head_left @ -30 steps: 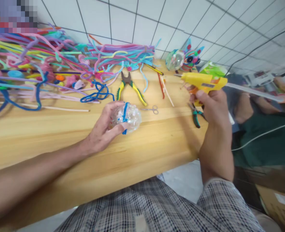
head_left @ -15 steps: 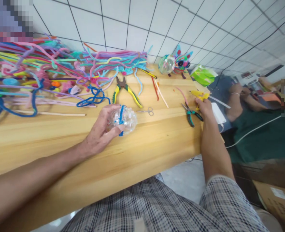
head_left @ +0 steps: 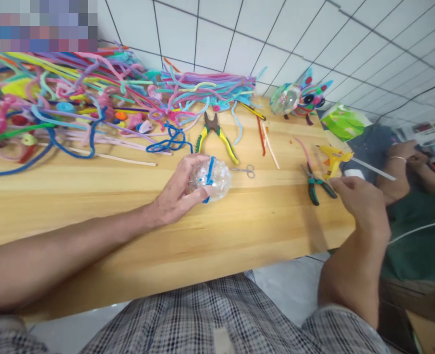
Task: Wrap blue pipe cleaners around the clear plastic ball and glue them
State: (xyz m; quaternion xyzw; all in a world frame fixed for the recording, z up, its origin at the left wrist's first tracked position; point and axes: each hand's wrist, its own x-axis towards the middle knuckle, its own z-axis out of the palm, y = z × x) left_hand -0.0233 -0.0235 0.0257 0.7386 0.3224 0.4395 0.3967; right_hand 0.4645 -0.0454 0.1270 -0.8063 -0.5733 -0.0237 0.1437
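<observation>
My left hand (head_left: 182,189) is closed around the side of a clear, ridged plastic ball (head_left: 221,179), which looks like bottle plastic. A blue fuzzy strip (head_left: 210,172) circles the ball, and my thumb lies against it. At the right end of the table, my right hand (head_left: 363,201) pinches the lower end of the handle of a yellow glue gun (head_left: 336,156). A pale glue stick sticks out from the gun's back, and its nozzle points left. Green-and-black pliers (head_left: 315,189) lie just left of that hand. Small scissors (head_left: 247,170) rest beside the ball.
Colourful pipe cleaners (head_left: 210,83) are heaped along the back left. Yellow-green pliers (head_left: 215,135) lie behind the ball. A fuzzy animal figure (head_left: 309,98) with a clear body stands by the wall, near a green packet (head_left: 343,120). Another person's arm (head_left: 398,167) is at the right.
My view has turned left, so the table things appear farther right. My right hand has shifted down and right along the glue gun's handle. The left hand keeps its hold on the ball.
</observation>
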